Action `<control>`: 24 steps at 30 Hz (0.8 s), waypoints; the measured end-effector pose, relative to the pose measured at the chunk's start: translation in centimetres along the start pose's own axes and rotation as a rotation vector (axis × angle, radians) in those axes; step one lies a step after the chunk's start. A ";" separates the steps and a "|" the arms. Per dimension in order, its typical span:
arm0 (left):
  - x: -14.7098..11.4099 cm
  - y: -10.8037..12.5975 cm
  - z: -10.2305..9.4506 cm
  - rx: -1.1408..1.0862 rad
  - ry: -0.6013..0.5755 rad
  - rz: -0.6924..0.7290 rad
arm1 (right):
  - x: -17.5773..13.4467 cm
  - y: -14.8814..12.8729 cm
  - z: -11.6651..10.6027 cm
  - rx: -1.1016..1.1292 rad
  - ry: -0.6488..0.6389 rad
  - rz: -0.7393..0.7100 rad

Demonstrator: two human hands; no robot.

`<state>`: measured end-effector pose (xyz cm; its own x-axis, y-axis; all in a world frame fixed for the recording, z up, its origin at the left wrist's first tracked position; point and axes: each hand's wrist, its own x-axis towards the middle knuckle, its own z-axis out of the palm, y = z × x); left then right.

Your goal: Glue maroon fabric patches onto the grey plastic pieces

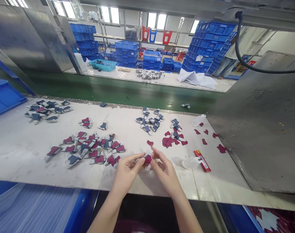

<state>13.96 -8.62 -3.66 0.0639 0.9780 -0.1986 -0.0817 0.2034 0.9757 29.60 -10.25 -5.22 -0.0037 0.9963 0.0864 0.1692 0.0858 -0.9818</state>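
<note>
My left hand (126, 170) pinches a small grey part with a maroon face (147, 159) between thumb and fingers, just above the white worktop (147, 184). At that part's right edge, my right hand (165, 170) has its thumb and fingertips closed in; its other fingers are loosely bent. A loose maroon piece (150, 143) lies just beyond the fingertips. Left of my hands spreads a heap of similar parts (92, 147), many with maroon faces and some dark blue. Dark blue-faced parts (147, 121) form a group farther back. Flat maroon pieces (168, 141) are piled to the right.
A red box (202, 161) and a clear plastic bottle (191, 162) lie at the right, near a metal panel (264, 129). Across the back runs a green conveyor belt (113, 94). More blue-faced parts (45, 110) sit far left, beside a blue crate (4, 97).
</note>
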 end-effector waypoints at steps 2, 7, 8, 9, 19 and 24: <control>-0.4 0.8 -0.2 -0.032 -0.059 -0.055 | -0.4 -0.3 -1.0 -0.209 0.052 -0.217; -1.4 2.0 0.0 -0.065 -0.228 -0.035 | -1.0 -1.1 -2.0 -0.473 0.115 -0.607; -1.5 2.2 0.1 -0.080 -0.260 -0.037 | -1.0 -1.2 -2.1 -0.479 0.119 -0.636; -1.5 2.4 0.1 -0.093 -0.281 -0.045 | -1.0 -1.3 -2.0 -0.483 0.120 -0.656; -2.0 3.1 0.0 -0.123 -0.339 -0.174 | -1.8 -1.2 -1.5 -0.495 0.130 -0.707; -2.1 3.1 0.1 -0.157 -0.363 -0.193 | -2.1 -0.9 -1.5 -0.481 0.140 -0.729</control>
<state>13.63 -10.08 -0.17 0.4361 0.8475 -0.3025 -0.1827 0.4126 0.8924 30.97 -12.39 -4.25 -0.1571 0.6824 0.7139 0.5681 0.6537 -0.5000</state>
